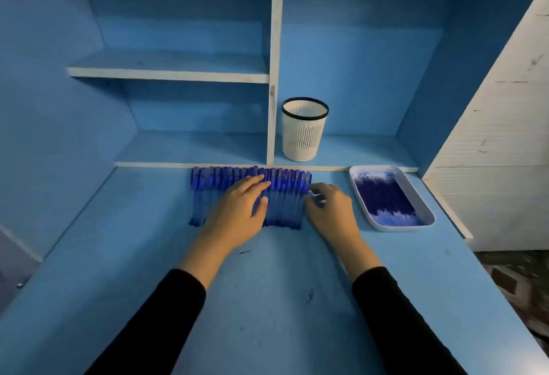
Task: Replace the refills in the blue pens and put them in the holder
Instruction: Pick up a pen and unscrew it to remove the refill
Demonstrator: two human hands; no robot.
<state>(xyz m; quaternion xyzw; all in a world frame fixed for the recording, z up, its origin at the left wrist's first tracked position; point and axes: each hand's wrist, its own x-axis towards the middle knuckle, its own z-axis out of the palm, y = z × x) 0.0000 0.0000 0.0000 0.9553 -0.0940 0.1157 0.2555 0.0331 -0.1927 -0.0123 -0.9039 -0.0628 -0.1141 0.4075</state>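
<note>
On our blue desk (267,300), a row of blue-capped, clear-barrelled pens (285,199) lies side by side, long axes running away from us, caps toward the shelf. Our left hand (237,211) rests flat on them, fingers straight. Our right hand (329,205) curls at the row's right end; whether it grips a pen we cannot tell. Behind stands the white holder (304,134); at right, a tray (398,228) of refills (383,196).

Pressing the left hand (237,211), fingers straight, flat onto a side-by-side row of translucent blue plastic pens (285,205) at frame centre, on a blue desk top (267,300). Curling the right hand (329,208) against the row's right end, grip unclear. Showing a white perforated cylindrical holder with black rim (304,131) upright just above centre, and a white rectangular tray (398,228) of blue refills (383,196) at right.
</note>
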